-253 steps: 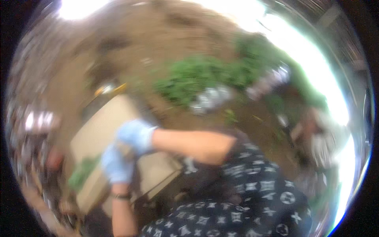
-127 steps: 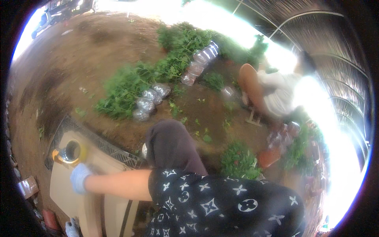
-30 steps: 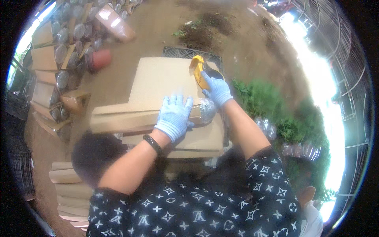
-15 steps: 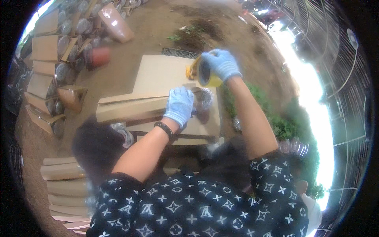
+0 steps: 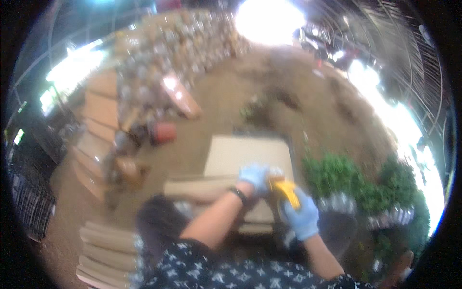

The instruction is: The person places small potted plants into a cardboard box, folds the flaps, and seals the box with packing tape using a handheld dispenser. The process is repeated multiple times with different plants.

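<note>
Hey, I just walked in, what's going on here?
A person in pale blue gloves is working at a cardboard-topped surface. Their left hand is on the right end of a long cardboard box, and their right hand holds a yellow tape dispenser close to that end. Blur hides whether it touches the box. Green plants lie off to the right.

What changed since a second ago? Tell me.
The right hand has lifted the yellow tape dispenser off the far side of the cardboard sheet and brought it toward the body, to the right end of the carton. The left hand stays on the carton; the red pot has not moved.
</note>
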The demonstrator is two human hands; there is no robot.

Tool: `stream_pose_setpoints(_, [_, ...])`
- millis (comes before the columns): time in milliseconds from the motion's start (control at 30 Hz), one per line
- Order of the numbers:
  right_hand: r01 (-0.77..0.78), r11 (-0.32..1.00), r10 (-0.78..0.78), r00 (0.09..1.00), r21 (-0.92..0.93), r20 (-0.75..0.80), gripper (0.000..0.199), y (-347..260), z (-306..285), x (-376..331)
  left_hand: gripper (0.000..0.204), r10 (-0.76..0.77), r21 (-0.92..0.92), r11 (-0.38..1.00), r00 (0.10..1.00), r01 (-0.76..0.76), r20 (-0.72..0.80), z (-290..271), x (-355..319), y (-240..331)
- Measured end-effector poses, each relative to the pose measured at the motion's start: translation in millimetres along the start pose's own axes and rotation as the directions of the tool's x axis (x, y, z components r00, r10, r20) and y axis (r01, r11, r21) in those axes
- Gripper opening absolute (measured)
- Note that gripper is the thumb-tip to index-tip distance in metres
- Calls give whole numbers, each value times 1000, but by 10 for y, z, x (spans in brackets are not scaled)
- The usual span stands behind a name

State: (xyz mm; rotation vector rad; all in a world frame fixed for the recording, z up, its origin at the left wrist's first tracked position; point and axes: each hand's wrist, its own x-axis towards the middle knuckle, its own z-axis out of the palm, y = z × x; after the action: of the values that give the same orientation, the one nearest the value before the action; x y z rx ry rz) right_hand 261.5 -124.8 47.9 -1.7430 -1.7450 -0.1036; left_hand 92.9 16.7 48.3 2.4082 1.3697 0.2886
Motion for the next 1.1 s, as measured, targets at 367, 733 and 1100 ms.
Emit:
stream_pose_setpoints(367, [36,996,-25,991,84,-130,50,-88,182,181,50,-70,16,998,980,68,189,119,608,-646])
stream_pose_setpoints(733, [-102,995,90,915,8,393,46,-209,766,2120,40,142,385,922,893,37,-427,552,811,-797])
stream_pose_setpoints(1100, [-37,995,36,999,98,8,56,34,208,294,52,-121,174,978,992,112,45,-27,863,-540])
